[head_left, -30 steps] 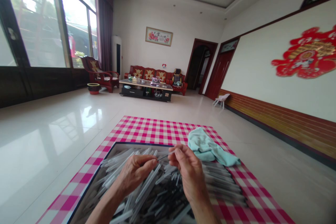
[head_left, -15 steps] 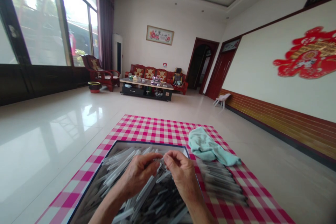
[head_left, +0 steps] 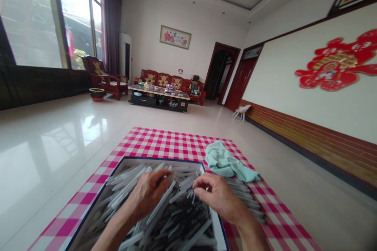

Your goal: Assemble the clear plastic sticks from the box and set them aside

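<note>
Plastic sticks (head_left: 173,219) heaped in shallow box (head_left: 217,219) (left hand (head_left: 149,194), right hand (head_left: 219,194) above)

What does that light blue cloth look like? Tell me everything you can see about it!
The light blue cloth is a soft-looking, crumpled piece of fabric with a few greyish marks near its far end. It lies bunched up in a long, uneven heap on the pink-and-white checked mat, just beyond the far right corner of the dark-edged tray. The right hand is close by but does not touch it.
</note>
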### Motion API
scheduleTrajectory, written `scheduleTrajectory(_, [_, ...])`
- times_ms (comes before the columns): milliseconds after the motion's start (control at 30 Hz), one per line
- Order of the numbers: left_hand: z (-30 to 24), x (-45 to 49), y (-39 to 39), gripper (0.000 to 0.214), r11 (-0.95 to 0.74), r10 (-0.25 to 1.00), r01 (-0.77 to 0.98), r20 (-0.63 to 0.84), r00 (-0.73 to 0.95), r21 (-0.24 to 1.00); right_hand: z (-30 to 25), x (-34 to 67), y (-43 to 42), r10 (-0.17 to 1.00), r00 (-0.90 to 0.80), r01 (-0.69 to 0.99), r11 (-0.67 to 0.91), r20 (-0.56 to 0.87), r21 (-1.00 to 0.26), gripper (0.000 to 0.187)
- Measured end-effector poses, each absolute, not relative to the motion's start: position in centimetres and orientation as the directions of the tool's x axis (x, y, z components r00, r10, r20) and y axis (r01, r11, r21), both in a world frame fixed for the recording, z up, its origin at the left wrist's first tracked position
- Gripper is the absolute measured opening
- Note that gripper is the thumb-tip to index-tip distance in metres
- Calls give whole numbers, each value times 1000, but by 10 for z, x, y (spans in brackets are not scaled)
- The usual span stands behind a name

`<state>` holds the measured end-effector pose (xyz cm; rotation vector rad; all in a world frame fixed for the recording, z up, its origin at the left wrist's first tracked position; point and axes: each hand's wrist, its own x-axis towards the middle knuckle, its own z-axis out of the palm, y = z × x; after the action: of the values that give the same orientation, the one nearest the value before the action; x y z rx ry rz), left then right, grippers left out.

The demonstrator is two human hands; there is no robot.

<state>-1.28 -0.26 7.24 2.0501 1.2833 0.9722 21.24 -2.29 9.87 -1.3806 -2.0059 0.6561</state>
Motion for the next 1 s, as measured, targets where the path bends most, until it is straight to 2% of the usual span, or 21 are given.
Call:
scheduleTrajectory(133, [74,-13,-4,31,-418,908,544,311,282,728,90,221,-34,900,-429,801,417,74,-430,26])
scheduleTrajectory(233, [73,-15,-3,31,-411,912,554,311,270,725,80,224,-44,863,-504,835,481,-22,-269,31])
scheduleTrajectory(333, [72,-17,-1,31,-405,914,559,312,258,724,72,225,-50,853,-519,844,503,-50,-186,30])
scheduleTrajectory(467, [72,-17,-1,30,-414,910,547,317,267,727,64,226,-46,875,-484,872,481,-18,-87,29])
scheduleTrajectory(600, [75,-17,-2,29,-408,912,537,314,262,738,56,230,-40,832,-552,833,553,-52,2,21])
scheduleTrajectory(733, [75,-18,-1,30,-405,914,545,312,258,734,44,239,-47,777,-621,781,625,102,-3,19])
scheduleTrajectory(900, [74,-17,-1,30,-417,909,558,333,251,718,33,246,-56,679,-686,697,716,262,-30,48])
scheduleTrajectory(1000, [73,-16,0,30,-420,908,551,337,250,722,35,247,-56,649,-705,667,744,286,-41,54])
